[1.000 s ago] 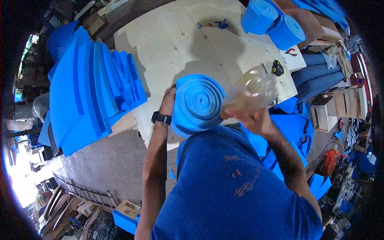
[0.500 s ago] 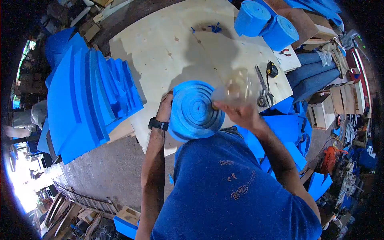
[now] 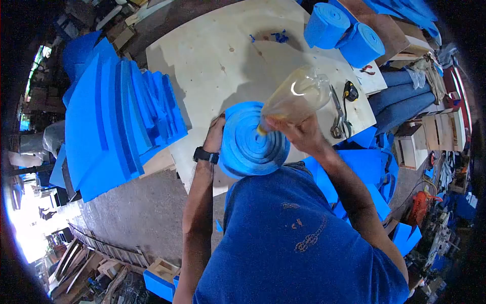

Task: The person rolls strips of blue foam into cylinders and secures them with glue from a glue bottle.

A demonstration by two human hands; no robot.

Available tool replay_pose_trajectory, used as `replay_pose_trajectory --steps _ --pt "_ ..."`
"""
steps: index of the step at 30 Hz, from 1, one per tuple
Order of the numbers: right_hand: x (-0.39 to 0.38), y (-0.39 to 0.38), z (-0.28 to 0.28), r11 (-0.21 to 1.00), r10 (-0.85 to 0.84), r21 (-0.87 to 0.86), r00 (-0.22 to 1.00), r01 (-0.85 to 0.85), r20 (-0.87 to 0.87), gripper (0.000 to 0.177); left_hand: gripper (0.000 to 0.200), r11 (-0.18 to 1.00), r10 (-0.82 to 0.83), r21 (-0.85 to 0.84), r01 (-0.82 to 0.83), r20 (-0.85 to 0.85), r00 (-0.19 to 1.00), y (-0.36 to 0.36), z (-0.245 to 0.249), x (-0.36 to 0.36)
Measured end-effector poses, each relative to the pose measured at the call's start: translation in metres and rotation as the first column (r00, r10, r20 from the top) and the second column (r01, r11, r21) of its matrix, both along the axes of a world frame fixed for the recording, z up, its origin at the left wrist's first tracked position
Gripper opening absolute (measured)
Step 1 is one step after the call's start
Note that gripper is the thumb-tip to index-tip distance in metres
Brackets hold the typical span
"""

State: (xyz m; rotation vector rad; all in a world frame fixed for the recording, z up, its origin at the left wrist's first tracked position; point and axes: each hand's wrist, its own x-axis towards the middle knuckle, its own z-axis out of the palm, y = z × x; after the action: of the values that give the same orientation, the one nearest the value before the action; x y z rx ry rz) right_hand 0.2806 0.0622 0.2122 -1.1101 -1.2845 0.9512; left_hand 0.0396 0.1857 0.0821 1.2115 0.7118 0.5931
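A rolled-up strip of blue foam [image 3: 242, 152] stands close to my body at the near edge of the wooden board, its spiral end facing up. My left hand [image 3: 216, 133] is wrapped round the roll's left side, its fingers partly hidden behind the foam. In my right hand [image 3: 302, 136] is a translucent plastic bottle [image 3: 299, 95] with some amber liquid in it. The bottle tilts neck-down to the left, and its yellowish tip overlaps the middle of the spiral in this view.
Scissors [image 3: 340, 119] and a tape measure [image 3: 350, 91] lie right of my hand on the plywood board [image 3: 202, 61]. Two more foam rolls [image 3: 362, 45] stand at the back right. Stacked blue foam sheets [image 3: 109, 116] lean in from the left, with foam offcuts [image 3: 359, 164] at my right.
The bottle has swung over to the left, bringing its tip from beside the roll to above the spiral's centre. My left hand stays on the roll.
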Motion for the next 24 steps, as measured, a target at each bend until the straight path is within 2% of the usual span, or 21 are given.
replay_pose_trajectory --steps 1,3,6,9,12,13,15,17,19,20,22,23,24 --pt "-0.003 0.0 -0.002 0.999 -0.033 -0.004 0.999 0.033 -0.033 0.029 0.04 0.999 0.018 0.043 -0.015 -0.072 0.997 -0.001 0.008 0.003" --pt "-0.009 0.003 -0.004 0.995 -0.101 -0.008 0.99 0.1 -0.094 0.026 0.04 0.977 -0.017 0.212 0.027 -0.046 0.999 0.0 0.009 0.004" --pt "-0.022 0.013 0.002 0.996 -0.066 0.051 0.982 0.076 -0.178 0.023 0.042 0.945 -0.077 0.31 0.099 -0.083 0.994 0.004 0.004 0.004" --pt "-0.034 0.026 -0.005 1.0 0.008 0.027 0.992 -0.005 -0.128 0.024 0.042 0.97 -0.075 0.225 0.096 -0.102 0.992 0.002 0.01 0.006" --pt "-0.041 0.024 -0.003 0.999 0.04 0.012 0.999 -0.04 0.028 0.029 0.043 0.983 -0.061 0.167 0.069 -0.054 0.997 -0.002 0.022 0.009" --pt "-0.044 0.021 0.0 0.997 0.061 0.047 0.998 -0.062 0.021 0.031 0.043 0.985 -0.054 0.162 0.058 -0.028 0.998 -0.004 0.023 0.008" --pt "-0.049 0.013 0.012 0.987 0.108 0.117 0.994 -0.109 0.014 0.033 0.043 0.999 0.024 -0.037 -0.023 0.006 1.0 -0.007 0.022 0.009" --pt "-0.048 0.008 0.023 0.98 0.181 0.096 0.983 -0.176 -0.043 0.033 0.042 0.995 0.053 -0.081 -0.055 -0.018 0.998 -0.008 0.023 0.01" --pt "-0.043 0.005 0.022 0.973 0.227 0.041 0.974 -0.226 -0.026 0.035 0.042 0.999 0.031 0.016 -0.03 -0.072 0.997 -0.009 0.029 0.011" --pt "-0.037 0.006 0.019 0.971 0.239 -0.002 0.971 -0.24 0.021 0.036 0.042 0.998 0.022 0.059 -0.017 -0.086 0.996 -0.009 0.028 0.011" --pt "-0.03 0.016 0.01 0.974 0.128 0.15 0.959 -0.17 0.252 0.037 0.043 0.991 0.0 0.131 0.008 -0.059 0.998 -0.004 0.012 0.011" --pt "-0.027 0.024 0.004 0.929 -0.032 0.35 0.916 -0.121 0.399 0.037 0.043 0.998 0.01 0.063 -0.006 -0.073 0.997 -0.003 0.009 0.011" --pt "-0.021 0.031 0.002 0.87 -0.178 0.479 0.833 -0.116 0.524 0.036 0.043 1.0 0.02 -0.005 -0.021 -0.089 0.996 -0.004 0.011 0.013"
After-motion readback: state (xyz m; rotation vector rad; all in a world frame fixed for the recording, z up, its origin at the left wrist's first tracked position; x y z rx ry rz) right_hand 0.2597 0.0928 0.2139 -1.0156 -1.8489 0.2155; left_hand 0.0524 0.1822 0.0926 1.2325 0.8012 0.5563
